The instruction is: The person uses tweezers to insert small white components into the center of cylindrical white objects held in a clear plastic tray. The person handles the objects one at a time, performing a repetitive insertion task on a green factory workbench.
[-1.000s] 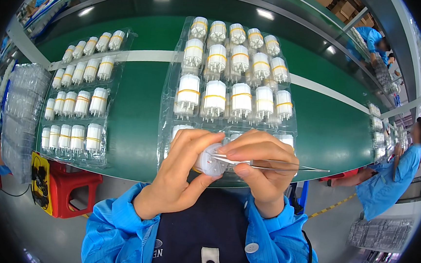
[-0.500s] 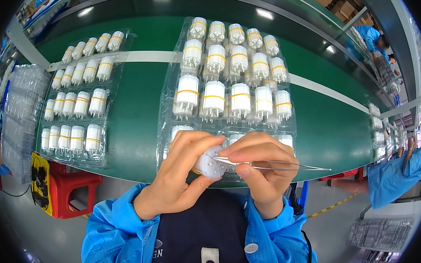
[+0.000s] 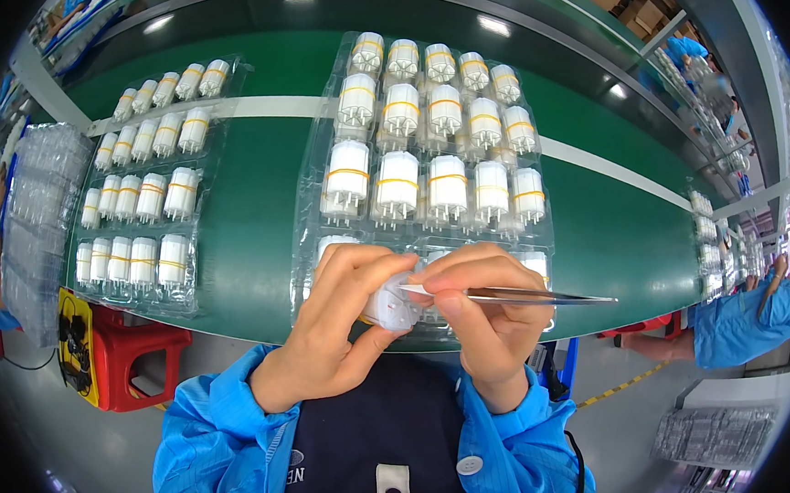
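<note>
My left hand (image 3: 334, 329) grips a small white plastic cylinder part (image 3: 391, 306) close to my chest. My right hand (image 3: 490, 322) pinches thin metal tweezers (image 3: 520, 296); their tips touch the white part and their back end points right. Just beyond my hands lies a clear blister tray (image 3: 312, 195) on the green belt, filled with several white cylinder parts with yellow bands (image 3: 398, 183). My fingers hide the tray's nearest row.
A second clear tray (image 3: 208, 233) of white parts lies to the left on the green conveyor belt (image 3: 254, 172). Stacked empty trays (image 3: 35, 212) stand far left, a red stool (image 3: 135, 357) below. Another person's blue sleeve (image 3: 738, 321) is at the right.
Both hands stay almost still on the white part and the tweezers. The person at the right has shifted their blue-sleeved arm.
</note>
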A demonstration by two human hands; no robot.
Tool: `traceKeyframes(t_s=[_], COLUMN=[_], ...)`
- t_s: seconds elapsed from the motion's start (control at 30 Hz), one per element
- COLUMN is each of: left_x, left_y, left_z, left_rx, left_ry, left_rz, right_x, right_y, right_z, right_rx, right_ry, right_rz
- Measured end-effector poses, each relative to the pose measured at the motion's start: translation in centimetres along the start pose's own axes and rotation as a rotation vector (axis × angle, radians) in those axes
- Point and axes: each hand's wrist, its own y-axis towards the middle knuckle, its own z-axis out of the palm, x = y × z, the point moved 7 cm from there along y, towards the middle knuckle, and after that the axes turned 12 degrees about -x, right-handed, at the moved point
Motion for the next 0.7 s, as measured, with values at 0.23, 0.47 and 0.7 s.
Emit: traceKeyframes(t_s=[0.23,0.47,0.7], left_x=[-0.2,0.2,1.3], left_y=[0.3,0.4,1.1], left_z=[0.0,-0.8,-2.9], left_rx=[-0.016,-0.033,-0.052], left_ry=[0.085,-0.159,-0.112], left_rz=[0.077,-0.064,-0.148], right_x=[1.9,0.7,-2.9], right_y=[0.9,2.1,1.8], right_z=[1.3,-3.4,-5.8], right_rx=[0.165,-0.198,-0.459], right_ry=[-0.296,0.267,0.128], right_rz=[-0.218,-0.198,-0.049])
